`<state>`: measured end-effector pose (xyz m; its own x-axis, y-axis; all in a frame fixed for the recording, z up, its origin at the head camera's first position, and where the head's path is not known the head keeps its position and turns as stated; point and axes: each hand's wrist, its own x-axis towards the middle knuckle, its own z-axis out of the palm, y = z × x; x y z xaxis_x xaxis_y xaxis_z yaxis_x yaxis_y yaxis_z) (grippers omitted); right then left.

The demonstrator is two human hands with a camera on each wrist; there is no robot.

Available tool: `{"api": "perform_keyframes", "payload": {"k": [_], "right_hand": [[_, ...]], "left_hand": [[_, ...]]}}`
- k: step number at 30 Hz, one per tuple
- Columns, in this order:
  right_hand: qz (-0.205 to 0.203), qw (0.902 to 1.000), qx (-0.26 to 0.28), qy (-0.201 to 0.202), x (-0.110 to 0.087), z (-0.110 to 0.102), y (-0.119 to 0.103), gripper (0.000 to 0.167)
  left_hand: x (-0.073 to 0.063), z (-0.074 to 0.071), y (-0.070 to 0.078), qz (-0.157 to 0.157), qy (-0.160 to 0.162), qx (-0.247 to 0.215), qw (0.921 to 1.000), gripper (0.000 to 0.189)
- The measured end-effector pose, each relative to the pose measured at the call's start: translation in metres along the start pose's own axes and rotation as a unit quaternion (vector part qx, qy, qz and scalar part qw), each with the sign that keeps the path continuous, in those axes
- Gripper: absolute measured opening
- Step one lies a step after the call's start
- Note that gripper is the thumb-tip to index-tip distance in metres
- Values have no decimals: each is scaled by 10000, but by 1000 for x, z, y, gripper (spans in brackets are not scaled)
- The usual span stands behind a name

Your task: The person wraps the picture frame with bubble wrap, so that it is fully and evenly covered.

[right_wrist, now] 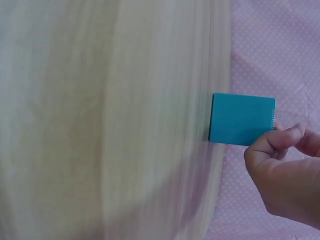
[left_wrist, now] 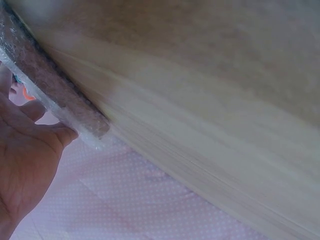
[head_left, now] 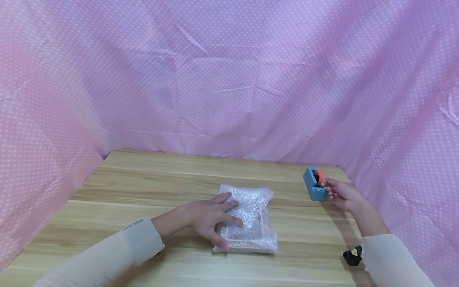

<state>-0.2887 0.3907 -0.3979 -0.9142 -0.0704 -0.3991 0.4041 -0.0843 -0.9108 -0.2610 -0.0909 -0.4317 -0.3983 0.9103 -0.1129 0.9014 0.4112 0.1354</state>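
Note:
A flat, rectangular package in clear bubble wrap (head_left: 252, 211) lies on the table, with a pale rectangular outline showing through. My left hand (head_left: 213, 217) rests on its left side with fingers spread; the left wrist view shows the thumb along the wrap's edge. Farther back on the right stands a blue-green tape dispenser (head_left: 315, 191) with an orange-cored roll (head_left: 318, 177). At its cutter end my right hand (head_left: 343, 194) has thumb and fingertips pinched together, on the tape's end. The clear tape itself is hardly visible. In the right wrist view the dispenser's plain side (right_wrist: 242, 120) faces the camera.
The wooden table (head_left: 161, 175) runs back to pink dotted cloth (head_left: 222, 99), which hangs behind it and on both sides. The dispenser stands near the table's far right corner. A small black object (head_left: 353, 256) sits at the right sleeve's cuff.

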Motion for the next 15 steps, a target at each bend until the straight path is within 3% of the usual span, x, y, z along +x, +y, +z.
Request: {"api": "perform_keyframes", "payload": {"k": [9,15], "right_hand": [[-138,9973,698,180,-1,2,5,32],[-271,9956,806,393,3,4,9,37]], "left_hand": [[0,-1,-8,13,-30,-112,9999,75],[-1,-5,-14,43,-52,-232,9997,75]]}}
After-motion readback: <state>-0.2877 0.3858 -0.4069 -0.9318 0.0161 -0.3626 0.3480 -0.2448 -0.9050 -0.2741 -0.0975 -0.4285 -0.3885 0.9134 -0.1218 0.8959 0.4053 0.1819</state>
